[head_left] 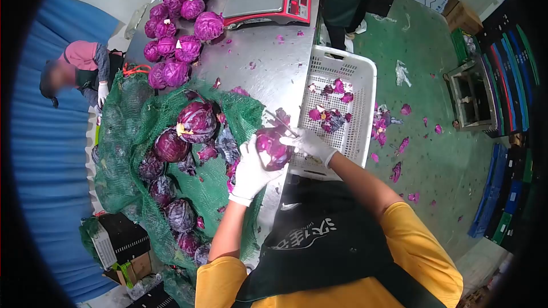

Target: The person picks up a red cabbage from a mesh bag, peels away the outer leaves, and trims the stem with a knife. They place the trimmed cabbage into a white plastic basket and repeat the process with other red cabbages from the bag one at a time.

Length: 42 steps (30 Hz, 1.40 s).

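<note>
Through the head camera I see one red cabbage [274, 151] held up at the wearer's front, over the near edge of the steel table [271, 71], between the green mesh bag [128, 137] and the white plastic crate [369, 94]. It is nearly round; I read a slightly longer axis running from the far side back toward the wearer. A pale patch shows on its lower left, but I cannot tell whether that is the stem end, so I leave its pointing open.

The gloved left hand [253, 168] cups the cabbage from the left and below, fingers curved round it. The gloved right hand [311, 144] is at its right side, fingers drawn in close; a thin dark piece lies at the fingertips, blade or leaf, I cannot tell.

On the opened mesh lies a larger cabbage [200, 118], its pale stem end aimed left and toward the wearer. Loose purple leaves [331, 120] lie inside the crate.
</note>
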Available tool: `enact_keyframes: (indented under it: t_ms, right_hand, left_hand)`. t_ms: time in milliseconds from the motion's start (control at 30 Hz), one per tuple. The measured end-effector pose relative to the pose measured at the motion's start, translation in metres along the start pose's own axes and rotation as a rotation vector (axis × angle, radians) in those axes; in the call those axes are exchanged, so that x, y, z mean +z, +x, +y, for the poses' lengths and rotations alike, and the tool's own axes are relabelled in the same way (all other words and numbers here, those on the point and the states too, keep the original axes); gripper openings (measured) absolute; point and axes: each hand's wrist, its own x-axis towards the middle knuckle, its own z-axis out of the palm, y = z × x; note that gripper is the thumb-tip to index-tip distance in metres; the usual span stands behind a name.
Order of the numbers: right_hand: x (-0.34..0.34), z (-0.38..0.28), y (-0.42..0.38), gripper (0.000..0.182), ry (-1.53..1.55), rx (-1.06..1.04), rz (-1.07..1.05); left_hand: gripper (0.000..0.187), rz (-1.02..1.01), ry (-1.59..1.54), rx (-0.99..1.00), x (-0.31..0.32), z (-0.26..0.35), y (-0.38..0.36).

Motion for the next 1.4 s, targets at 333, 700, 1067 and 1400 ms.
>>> enact_keyframes:
  t_ms: [333, 700, 1067, 1400]
  right_hand:
    - [0.044, 0.000, -0.004, 0.028, -0.355, -0.311, 0.384]
    - [-0.013, 0.073, 0.074, 0.022, -0.824, -0.638, 0.867]
    - [0.021, 0.001, 0.045, 0.040, -0.597, -0.659, 0.550]
    - [-0.063, 0.002, 0.041, 0.029, -0.790, -0.560, 0.834]
  left_hand:
    - [0.086, 0.382, -0.310, -0.280, 0.049, -0.007, -0.004]
    - [0.083, 0.268, -0.463, 0.054, 0.039, -0.031, -0.018]
    - [0.099, 0.236, -0.174, -0.175, 0.035, 0.014, 0.005]
    - [0.104, 0.208, -0.338, -0.102, 0.033, -0.006, -0.011]
